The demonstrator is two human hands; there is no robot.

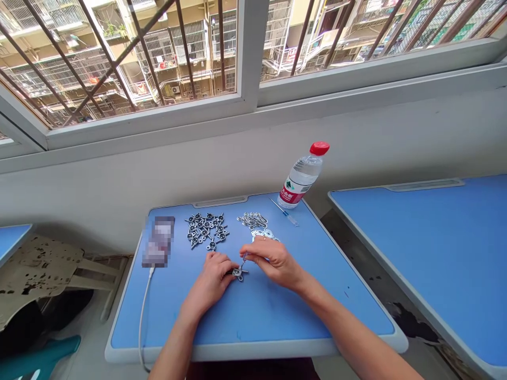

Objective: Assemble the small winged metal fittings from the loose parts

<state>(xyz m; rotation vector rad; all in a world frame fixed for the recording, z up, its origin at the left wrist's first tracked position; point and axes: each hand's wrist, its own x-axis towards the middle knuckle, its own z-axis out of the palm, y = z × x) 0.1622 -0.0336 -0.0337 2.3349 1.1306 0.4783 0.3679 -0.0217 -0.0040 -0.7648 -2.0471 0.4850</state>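
My left hand is closed at the near middle of the desk, its thumb and fingers pinching a small metal part with a round body and short arms. Over that part my right hand is closed on a small screwdriver with a clear bluish handle, mostly covered by the fingers. Its lower end meets the metal part. Behind my left hand lies a group of similar dark-centred metal parts. Flat silver pieces lie just beyond my right hand, partly hidden by it.
Several silver hook-like pieces lie at the back of the blue desk. A blue-handled screwdriver rests by a water bottle in the back right corner. On the left is a phone with a white cable.
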